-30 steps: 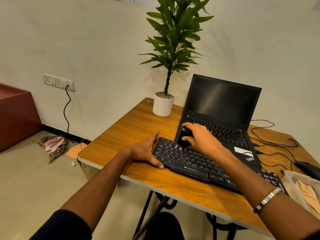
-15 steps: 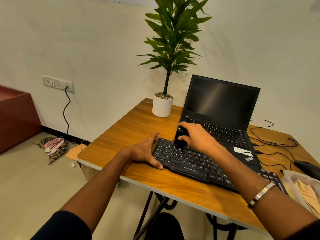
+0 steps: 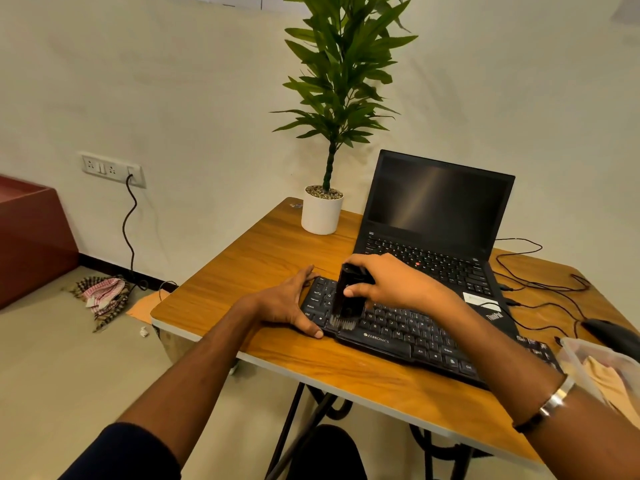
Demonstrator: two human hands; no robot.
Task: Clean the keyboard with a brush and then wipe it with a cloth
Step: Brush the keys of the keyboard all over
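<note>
Dragging the brush (image 3: 346, 299) nearer across the keyboard (image 3: 408, 332) | our right hand (image 3: 391, 282) grips it, left hand (image 3: 284, 303) flat, steadying | brushing continues (cloth (image 3: 604, 379) waits)

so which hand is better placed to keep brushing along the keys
Right. The right hand already grips the brush, bristles down on the keyboard at its left end. The left hand rests on that end, steadying it.
</note>
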